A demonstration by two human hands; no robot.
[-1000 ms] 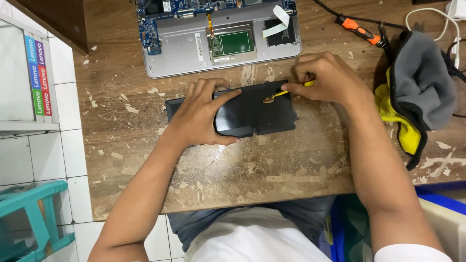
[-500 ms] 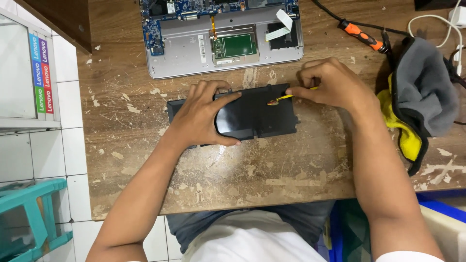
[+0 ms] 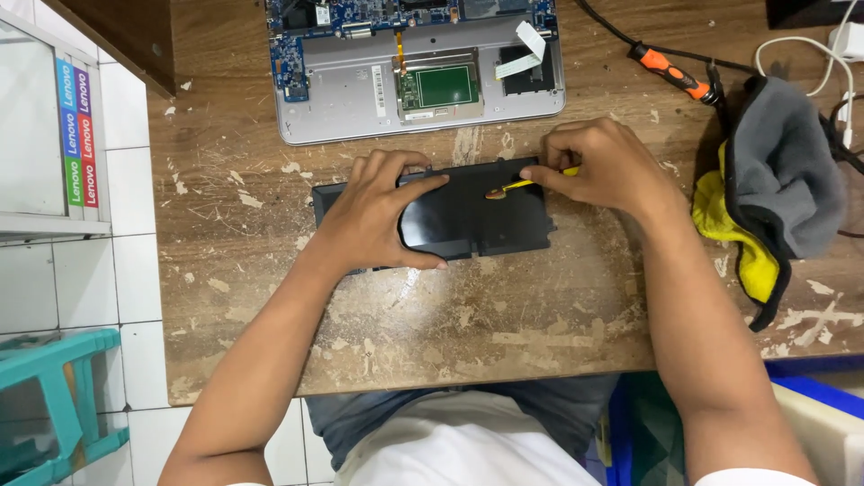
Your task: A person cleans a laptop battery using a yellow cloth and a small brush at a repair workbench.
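Note:
A flat black battery pack (image 3: 486,220) lies on the worn wooden table (image 3: 504,333). My left hand (image 3: 373,211) presses down on its left half, fingers spread over the top edge. My right hand (image 3: 598,166) pinches a thin yellow pry tool (image 3: 522,184) whose tip rests on the battery's upper middle. Behind the battery sits an opened silver laptop base (image 3: 360,94) with a blue circuit board, a green trackpad board (image 3: 447,87) and a white ribbon cable (image 3: 522,56) exposed.
An orange-handled screwdriver (image 3: 670,72) lies at the back right near black and white cables. A grey and yellow cloth (image 3: 778,180) sits at the right edge. A teal stool (image 3: 54,405) stands on the tiled floor at left, beside a glass cabinet (image 3: 40,135).
Both hands stay on the battery. The right hand has shifted the yellow tool slightly along the battery's top edge. The view has moved a little.

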